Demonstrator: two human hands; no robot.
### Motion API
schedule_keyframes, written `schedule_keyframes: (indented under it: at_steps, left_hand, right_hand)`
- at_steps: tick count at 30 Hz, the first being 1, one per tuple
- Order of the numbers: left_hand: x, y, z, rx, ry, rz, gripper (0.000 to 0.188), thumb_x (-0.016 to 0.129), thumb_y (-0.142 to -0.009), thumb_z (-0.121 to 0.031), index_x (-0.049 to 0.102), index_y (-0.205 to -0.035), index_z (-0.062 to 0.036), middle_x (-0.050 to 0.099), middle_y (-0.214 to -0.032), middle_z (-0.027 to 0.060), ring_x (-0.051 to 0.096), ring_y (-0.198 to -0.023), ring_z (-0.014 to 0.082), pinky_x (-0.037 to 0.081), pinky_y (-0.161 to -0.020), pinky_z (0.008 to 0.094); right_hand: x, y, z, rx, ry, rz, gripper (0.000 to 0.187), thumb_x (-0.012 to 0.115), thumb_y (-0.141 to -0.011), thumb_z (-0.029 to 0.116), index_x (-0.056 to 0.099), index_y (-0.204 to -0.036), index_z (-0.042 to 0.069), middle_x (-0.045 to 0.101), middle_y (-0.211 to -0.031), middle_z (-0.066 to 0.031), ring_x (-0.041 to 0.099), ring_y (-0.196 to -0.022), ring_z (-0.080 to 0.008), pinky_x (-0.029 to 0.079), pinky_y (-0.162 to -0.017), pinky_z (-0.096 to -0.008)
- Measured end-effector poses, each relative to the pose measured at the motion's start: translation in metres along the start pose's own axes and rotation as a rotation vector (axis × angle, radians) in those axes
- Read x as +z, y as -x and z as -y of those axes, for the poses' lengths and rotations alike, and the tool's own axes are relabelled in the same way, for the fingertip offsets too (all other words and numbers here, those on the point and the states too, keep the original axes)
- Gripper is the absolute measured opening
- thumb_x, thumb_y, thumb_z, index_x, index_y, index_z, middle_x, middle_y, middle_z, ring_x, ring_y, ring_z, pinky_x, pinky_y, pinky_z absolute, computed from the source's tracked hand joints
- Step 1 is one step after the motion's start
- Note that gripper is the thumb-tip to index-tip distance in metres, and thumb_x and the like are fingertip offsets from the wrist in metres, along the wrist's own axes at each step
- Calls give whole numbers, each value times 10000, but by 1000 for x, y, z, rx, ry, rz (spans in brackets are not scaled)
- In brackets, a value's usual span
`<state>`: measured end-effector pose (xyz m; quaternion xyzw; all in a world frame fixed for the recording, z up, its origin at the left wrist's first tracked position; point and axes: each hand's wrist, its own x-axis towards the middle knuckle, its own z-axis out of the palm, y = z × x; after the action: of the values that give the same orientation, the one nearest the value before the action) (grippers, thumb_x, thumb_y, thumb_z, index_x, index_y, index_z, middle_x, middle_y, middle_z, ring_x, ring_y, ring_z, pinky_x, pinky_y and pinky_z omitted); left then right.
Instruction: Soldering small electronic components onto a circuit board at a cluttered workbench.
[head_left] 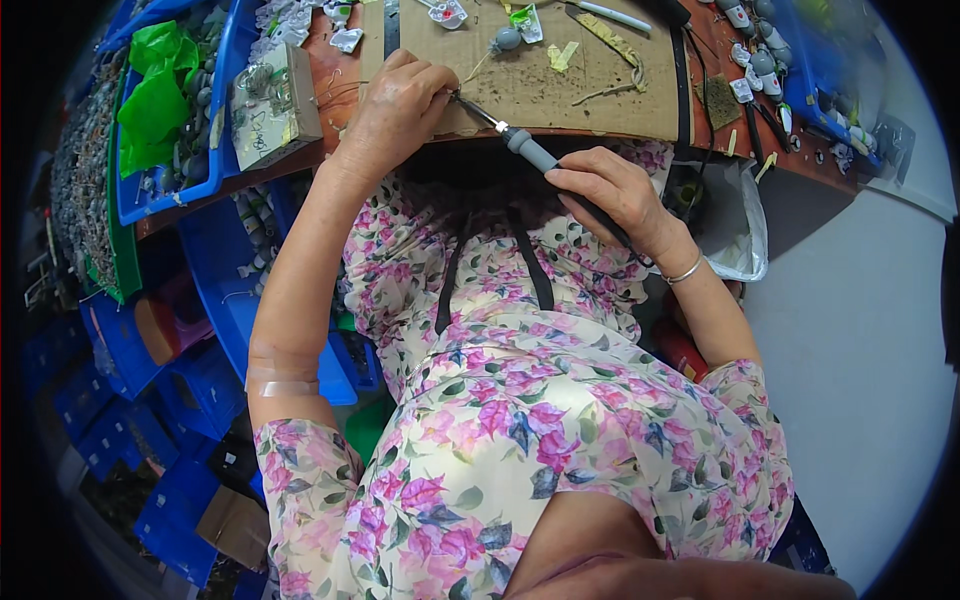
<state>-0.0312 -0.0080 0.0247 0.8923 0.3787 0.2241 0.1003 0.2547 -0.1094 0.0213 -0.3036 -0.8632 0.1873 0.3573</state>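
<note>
My right hand (pixel 615 200) is wrapped round a soldering iron (pixel 532 150) with a grey and black handle. Its dark tip points up and left, close to the fingertips of my left hand (pixel 400 108). Those fingers are pinched together at the left part of a cardboard sheet (pixel 610 100); what they hold is hidden. Just beyond them on the cardboard lie a small grey round part (pixel 506 39) with a thin wire and a white piece with a green patch (pixel 526 22). A yellowish scrap (pixel 563 56) is farther right.
At the left stand a blue bin (pixel 218 180) holding a green plastic bag (pixel 155 85) and a pale box (pixel 290 110). Several small white and grey parts (pixel 764 64) lie at the right, near a sponge (pixel 722 100) and black cable (pixel 702 95). A white-lined container (pixel 752 225) sits below the table edge.
</note>
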Motion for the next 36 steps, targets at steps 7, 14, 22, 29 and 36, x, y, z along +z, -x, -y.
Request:
schedule_keyframes:
  at_steps: [7,14,22,29,36]
  left_hand:
    - [3,1,-3,-34,26,-53,125,663,-833,-26,631,-951,-54,649,-836,103,585,-877,318,505,-778,433]
    - [3,4,1,-24,13,-32,142,687,-830,-22,633,-960,-33,649,-853,97,604,-893,290,507,-778,402]
    - [2,2,3,-2,14,-8,143,684,-834,-29,680,-977,-26,669,-907,108,593,-921,306,500,-818,406]
    - [2,2,3,-13,18,5,145,671,-847,-31,687,-992,-22,671,-913,111,588,-937,309,496,-831,402]
    - [0,4,2,-18,38,18,150,664,-856,-31,689,-1004,-22,657,-891,112,579,-928,304,492,-836,399]
  right_hand:
    - [0,3,2,7,0,-12,487,772,-692,-80,651,-1144,52,645,-998,-120,670,-857,-274,565,-707,-342]
    - [2,1,3,-5,5,-12,488,773,-686,-81,652,-1139,53,645,-996,-118,669,-849,-274,566,-702,-343]
    - [3,3,2,-11,3,-3,470,766,-695,-78,651,-1134,45,647,-995,-126,669,-845,-279,566,-697,-346]
    - [2,5,2,3,4,-25,459,762,-693,-81,655,-1121,46,652,-986,-123,674,-842,-277,566,-694,-344]
    - [3,7,0,3,16,-47,466,758,-693,-86,654,-1125,52,650,-988,-121,674,-840,-276,562,-689,-342]
